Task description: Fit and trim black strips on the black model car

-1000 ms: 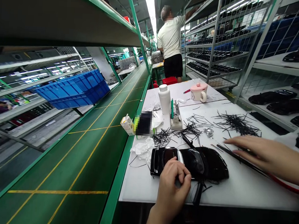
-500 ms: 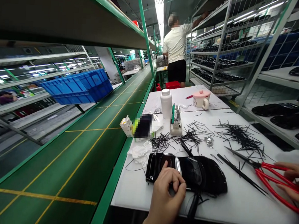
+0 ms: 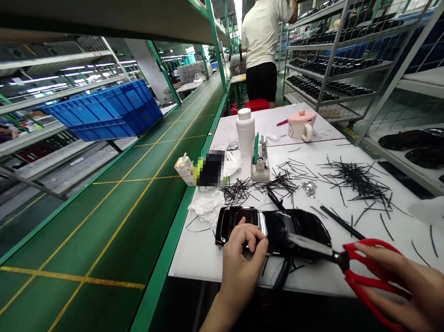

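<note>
A glossy black model car body lies lengthwise on the white tabletop. My left hand rests against its near side, fingers curled and thumb pressed to them; whatever is in the pinch is too small to make out. My right hand grips red-handled scissors, fingers through the loops. Their blades point left, over the car's near side and close to my left hand, slightly blurred. Black strips stick out from under the car, one toward me and one on the far side.
Piles of thin black strips, a heap of small clear bits, a white bottle, a lidded mug and crumpled tissue lie on the table. Left runs a green conveyor. A person stands by racks ahead.
My right hand has brought the scissors leftward from the table's right side to over the car. My left hand keeps its place on the car. The view has tilted down slightly.
</note>
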Motion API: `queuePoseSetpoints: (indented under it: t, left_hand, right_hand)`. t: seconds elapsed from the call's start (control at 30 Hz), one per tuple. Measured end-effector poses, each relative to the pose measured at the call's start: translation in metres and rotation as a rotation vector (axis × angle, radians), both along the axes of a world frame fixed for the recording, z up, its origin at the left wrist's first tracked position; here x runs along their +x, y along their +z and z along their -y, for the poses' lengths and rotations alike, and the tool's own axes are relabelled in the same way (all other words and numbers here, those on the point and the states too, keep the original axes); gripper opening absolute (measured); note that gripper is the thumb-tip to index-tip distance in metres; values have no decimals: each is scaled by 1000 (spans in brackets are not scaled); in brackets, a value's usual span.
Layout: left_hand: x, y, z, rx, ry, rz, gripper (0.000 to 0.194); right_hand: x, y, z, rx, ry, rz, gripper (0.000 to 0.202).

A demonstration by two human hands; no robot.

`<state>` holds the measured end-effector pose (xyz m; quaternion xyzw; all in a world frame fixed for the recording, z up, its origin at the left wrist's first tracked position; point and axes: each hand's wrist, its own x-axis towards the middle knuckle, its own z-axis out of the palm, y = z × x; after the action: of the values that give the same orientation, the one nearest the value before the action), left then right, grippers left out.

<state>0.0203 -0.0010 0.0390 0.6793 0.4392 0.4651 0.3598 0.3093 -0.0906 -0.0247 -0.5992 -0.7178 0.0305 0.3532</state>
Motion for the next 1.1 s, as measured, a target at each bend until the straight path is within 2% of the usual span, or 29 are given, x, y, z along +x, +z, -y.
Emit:
queuePoseSetpoints:
  t: [0.1,0.23,0.5,0.83,0.93,1.1]
  left_hand:
    - [1,1,1,-9,2,2,30]
    - [1,1,1,-8,0,9,30]
    - [1,0,1,9,-5,4,30]
    - [2,0,1,-4,2,-1,31]
    - [2,1,1,-6,3,-9,31]
    - [2,2,1,-10,-1,-12,30]
  right_hand:
    - [-14,4,-6,-30,184,51,42]
    - [-18,4,-14,-25,246,98,43]
    - [-21,3,-19,-54,262,95,44]
    - [-17,-12,-14,-153,237,7,45]
    - [-17,-10,-16,-145,233,-24,45]
    - [-17,-4,-21,-70,316,2,47]
